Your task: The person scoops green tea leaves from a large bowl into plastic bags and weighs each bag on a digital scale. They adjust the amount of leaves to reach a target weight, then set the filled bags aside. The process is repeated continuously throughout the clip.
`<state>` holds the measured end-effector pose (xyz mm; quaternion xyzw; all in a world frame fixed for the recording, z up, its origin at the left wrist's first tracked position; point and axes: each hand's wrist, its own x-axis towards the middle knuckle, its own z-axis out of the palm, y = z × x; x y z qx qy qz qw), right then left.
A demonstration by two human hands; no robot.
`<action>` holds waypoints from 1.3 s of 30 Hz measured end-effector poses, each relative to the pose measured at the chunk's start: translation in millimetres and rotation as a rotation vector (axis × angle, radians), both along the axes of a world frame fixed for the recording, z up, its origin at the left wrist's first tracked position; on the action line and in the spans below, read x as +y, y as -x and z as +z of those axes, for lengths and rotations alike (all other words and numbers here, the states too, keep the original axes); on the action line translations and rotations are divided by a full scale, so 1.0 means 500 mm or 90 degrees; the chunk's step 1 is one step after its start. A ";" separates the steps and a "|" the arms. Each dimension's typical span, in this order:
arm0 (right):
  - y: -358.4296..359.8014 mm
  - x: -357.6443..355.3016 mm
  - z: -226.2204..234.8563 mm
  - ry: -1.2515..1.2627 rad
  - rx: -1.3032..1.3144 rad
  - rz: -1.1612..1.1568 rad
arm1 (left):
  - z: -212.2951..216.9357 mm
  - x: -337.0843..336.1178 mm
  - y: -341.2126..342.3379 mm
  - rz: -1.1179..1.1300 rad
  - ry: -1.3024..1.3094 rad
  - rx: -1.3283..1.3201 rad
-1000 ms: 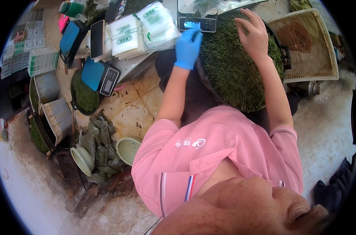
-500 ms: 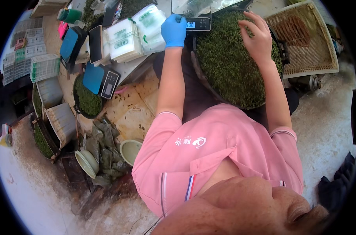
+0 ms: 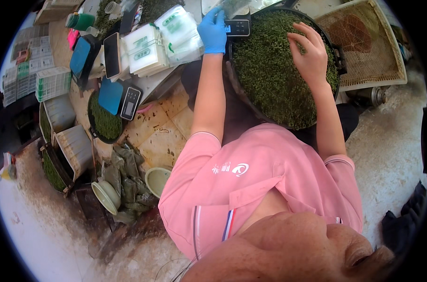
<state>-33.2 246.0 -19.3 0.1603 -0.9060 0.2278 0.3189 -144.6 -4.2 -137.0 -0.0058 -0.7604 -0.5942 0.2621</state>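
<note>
My left hand (image 3: 212,32), in a blue glove, is at a digital scale (image 3: 237,27) at the top. Its fingers pinch the edge of a clear plastic bag (image 3: 234,7) with something green in it, above the scale's plate. My right hand (image 3: 311,55) is bare and hovers over a big round black basket (image 3: 336,51) heaped with small green leaves (image 3: 277,70). Its fingers are loosely bent and apart, with nothing visible between them. The bag's far part is cut off by the picture's edge.
Stacks of printed plastic bags (image 3: 145,49) and a phone (image 3: 112,55) lie left of my left hand. Another scale (image 3: 130,102) rests by a smaller tub of greens (image 3: 105,121). A tan mesh crate (image 3: 375,75) stands right, a metal canister (image 3: 369,96) below it. Bowls (image 3: 105,197) sit lower left.
My left hand has shifted slightly up and its fingers have straightened from a fist toward the bag. The bag appears raised a little. My right hand has dipped slightly.
</note>
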 end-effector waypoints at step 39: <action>-0.097 0.073 0.026 0.006 -0.010 -0.063 | 0.100 -0.042 -0.078 -0.040 -0.171 -0.112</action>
